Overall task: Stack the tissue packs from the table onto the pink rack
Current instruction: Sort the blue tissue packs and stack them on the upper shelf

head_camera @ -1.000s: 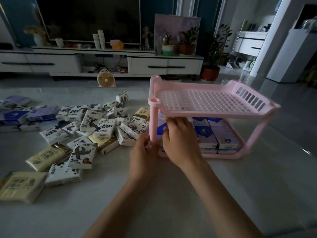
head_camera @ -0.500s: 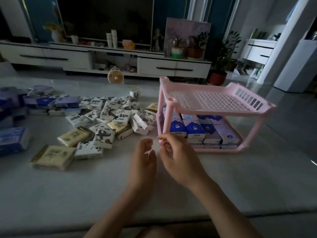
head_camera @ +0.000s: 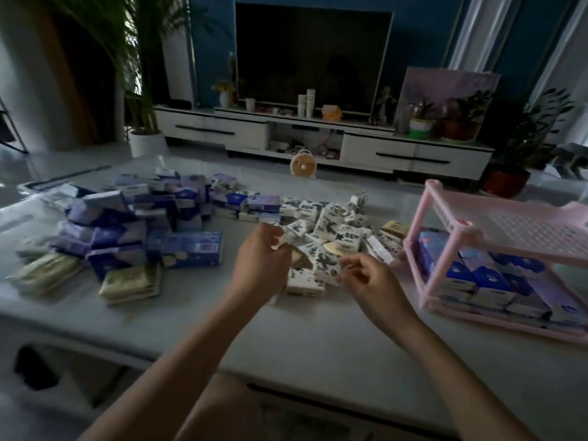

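The left grip (head_camera: 261,262) hangs over the near edge of the heap of white packs (head_camera: 331,230), fingers curled, with the corner of one pack at its fingertips. The right grip (head_camera: 372,281) is just beside it, fingers also curled, at the edge of another white pack (head_camera: 327,268). The picture is blurred there, so I cannot tell whether either grip actually pinches a pack. The heap lies in the middle of the counter (head_camera: 286,338). To its left sits a bigger heap of blue and purple packs (head_camera: 143,224), with yellowish packs (head_camera: 130,281) at its near side. The pink rack (head_camera: 509,227) stands at the right end of the counter. Rows of blue packs (head_camera: 486,278) fill its lower shelf.
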